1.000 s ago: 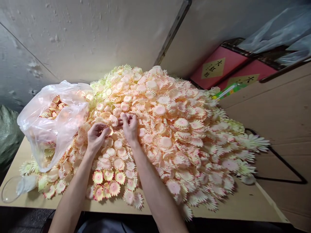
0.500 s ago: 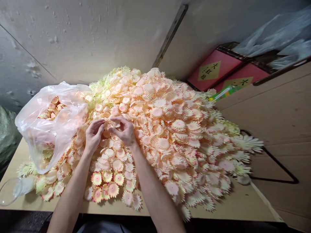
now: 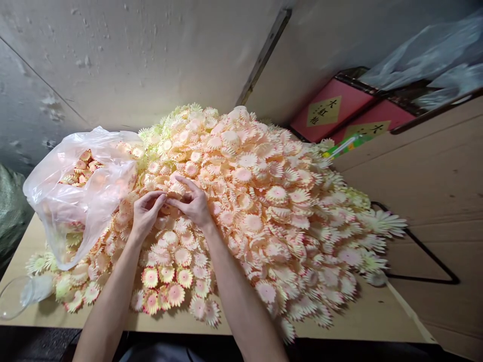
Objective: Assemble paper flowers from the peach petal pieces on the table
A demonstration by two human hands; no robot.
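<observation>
Here, a flower head is pinched between the fingertips of the left hand and the right hand, low on the near-left slope of the heap of flower heads. It is pale peach and toothed, hardly told from its neighbours. The left side is crowded by a plastic bag. Bare table is seen only along the near edge.
</observation>
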